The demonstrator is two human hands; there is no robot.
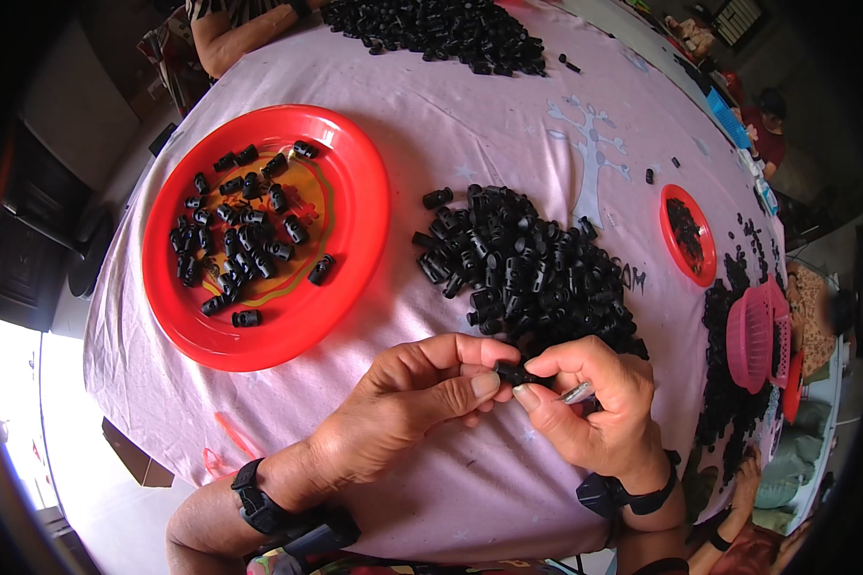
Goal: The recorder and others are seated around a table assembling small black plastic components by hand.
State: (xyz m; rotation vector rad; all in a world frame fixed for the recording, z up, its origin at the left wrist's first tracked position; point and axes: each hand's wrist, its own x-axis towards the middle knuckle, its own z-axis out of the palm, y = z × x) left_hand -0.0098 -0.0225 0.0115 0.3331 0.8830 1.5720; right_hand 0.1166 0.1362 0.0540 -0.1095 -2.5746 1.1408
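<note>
My left hand (403, 398) is closed, pinching one end of a small black plastic cord lock (511, 372) between thumb and fingers. On the other end, my right hand (604, 398) pinches the same piece with thumb and forefinger. A slim silvery metal tool (575, 393) also lies in the right hand, its kind hard to make out. Just beyond my hands is a heap of black cord locks (532, 264). To the left stands a red round plate (360, 220) with several more cord locks (249, 235) scattered in it.
Another black heap (441, 34) lies at the far edge, near a person's arm (240, 43). At right are a small red dish (702, 249), a pink basket (750, 335) and loose black parts (724, 383). Another person's hand (746, 479) reaches in there. A pink cloth (403, 134) covers the table.
</note>
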